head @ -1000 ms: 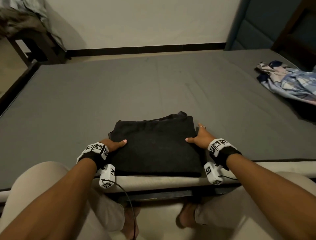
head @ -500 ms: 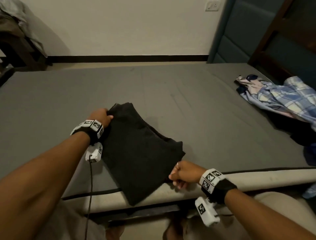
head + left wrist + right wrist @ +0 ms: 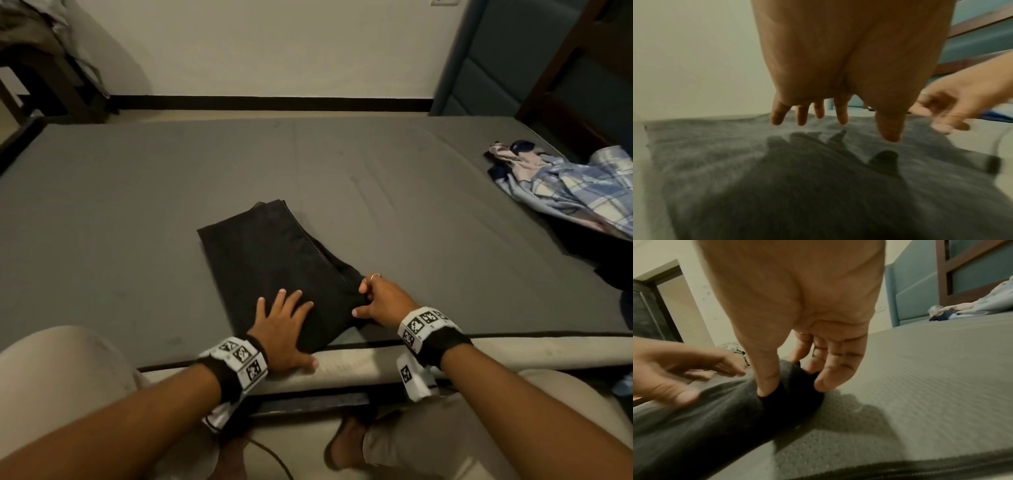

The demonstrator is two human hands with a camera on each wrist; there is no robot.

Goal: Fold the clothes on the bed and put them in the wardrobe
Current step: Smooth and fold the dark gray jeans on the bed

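left hand [image 3: 282, 329] is spread flat, fingers [image 3: 840, 112] straight, over the near end of the folded black garment [image 3: 274, 260]; from the head view it looks to be pressing, though the left wrist view shows the tips a shade above the cloth. right hand [image 3: 382, 301] has its fingers [image 3: 826, 379] and thumb curled round the garment's near right corner, pinching it. the black garment lies slantwise on the grey bed [image 3: 137, 205], its near end at the mattress edge. to do this well, i'd say: keep the flat palm as the anchor, tug the pinched corner just enough to square the layers, then smooth outward so nothing bunches before lifting. farther off to the right, the plaid clothes [image 3: 575, 185] sit unfolded near the bed's edge, well apart. the wardrobe can't be picked out from here.
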